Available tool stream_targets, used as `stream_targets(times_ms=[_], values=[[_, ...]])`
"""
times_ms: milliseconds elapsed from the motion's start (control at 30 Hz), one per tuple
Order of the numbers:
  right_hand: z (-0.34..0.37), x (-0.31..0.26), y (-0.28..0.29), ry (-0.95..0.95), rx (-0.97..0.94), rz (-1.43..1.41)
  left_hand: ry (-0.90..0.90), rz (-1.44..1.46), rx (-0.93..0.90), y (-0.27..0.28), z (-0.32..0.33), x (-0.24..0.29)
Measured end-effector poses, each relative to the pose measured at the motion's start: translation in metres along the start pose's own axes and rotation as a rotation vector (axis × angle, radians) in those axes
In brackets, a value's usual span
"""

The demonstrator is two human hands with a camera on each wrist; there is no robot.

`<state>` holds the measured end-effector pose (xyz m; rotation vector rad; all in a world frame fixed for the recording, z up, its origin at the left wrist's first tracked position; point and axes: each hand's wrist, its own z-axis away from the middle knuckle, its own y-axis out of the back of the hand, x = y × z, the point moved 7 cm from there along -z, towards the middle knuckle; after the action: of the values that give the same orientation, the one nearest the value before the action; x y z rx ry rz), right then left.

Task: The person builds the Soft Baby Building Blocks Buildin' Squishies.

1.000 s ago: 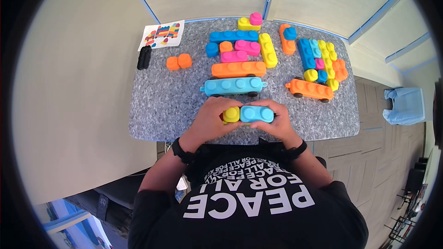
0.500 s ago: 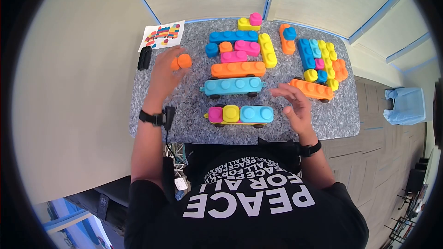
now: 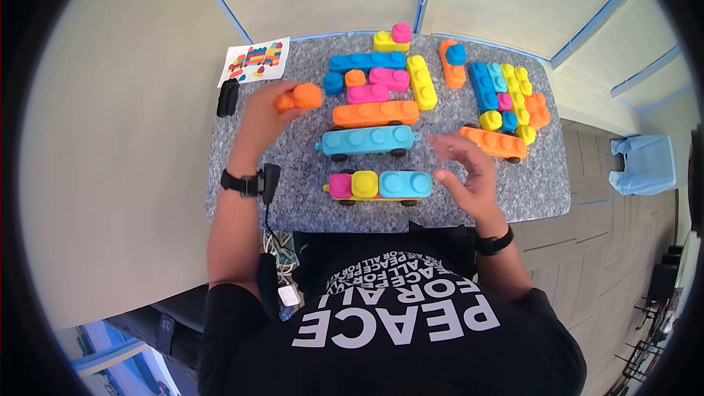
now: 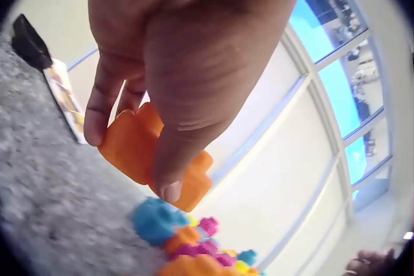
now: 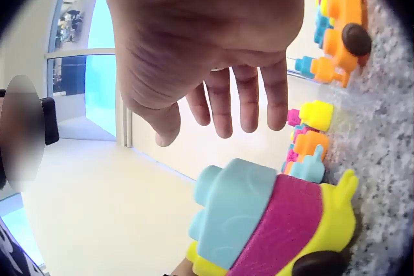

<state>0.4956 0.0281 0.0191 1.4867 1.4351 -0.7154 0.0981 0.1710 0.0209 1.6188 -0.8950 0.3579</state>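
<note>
Fingers (image 4: 98,117) of the left hand (image 3: 260,121) pinch two orange blocks (image 3: 306,95), newly lifted off the table (image 3: 535,191), beyond and left of the blue wagon (image 3: 368,143); the right hand (image 3: 473,176) hangs loose, empty, right of the wagon, making these blocks the pieces in work

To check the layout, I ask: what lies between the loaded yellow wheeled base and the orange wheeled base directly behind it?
The head view shows it: the light blue wheeled base, with bare tabletop between it and the yellow base.

Orange blocks (image 4: 126,148) of smooth plastic (rather matt), stone-look tabletop (image 3: 293,202), paper sheet (image 3: 254,61)
</note>
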Motion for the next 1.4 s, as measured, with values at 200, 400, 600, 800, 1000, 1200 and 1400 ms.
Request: stream_targets(times_ms=[200, 400, 600, 800, 1000, 1200, 1400], values=[[-0.030, -0.064, -0.025, 0.126, -0.068, 0.088, -0.363, -0.022, -0.058, -0.019, 0.039, 0.169], [-0.025, -0.061, -0.033, 0.285, -0.171, 0.254, -0.304, 0.092, -0.132, -0.051, 0.070, 0.202], [0.010, -0.020, -0.019, -0.016, -0.023, -0.217, -0.262, 0.167, -0.203, -0.060, 0.084, 0.185], [0.012, -0.032, -0.021, 0.053, -0.111, 0.106, -0.269, 0.212, -0.201, -0.074, 0.088, 0.181], [0.014, -0.022, -0.024, 0.045, -0.105, 0.077, -0.265, 0.349, -0.253, -0.086, 0.087, 0.172], [0.020, -0.005, -0.028, -0.008, -0.101, -0.109, -0.256, 0.410, -0.262, -0.097, 0.088, 0.163], [0.025, 0.007, -0.030, -0.079, -0.077, -0.248, -0.211, 0.434, -0.254, -0.103, 0.090, 0.155]])
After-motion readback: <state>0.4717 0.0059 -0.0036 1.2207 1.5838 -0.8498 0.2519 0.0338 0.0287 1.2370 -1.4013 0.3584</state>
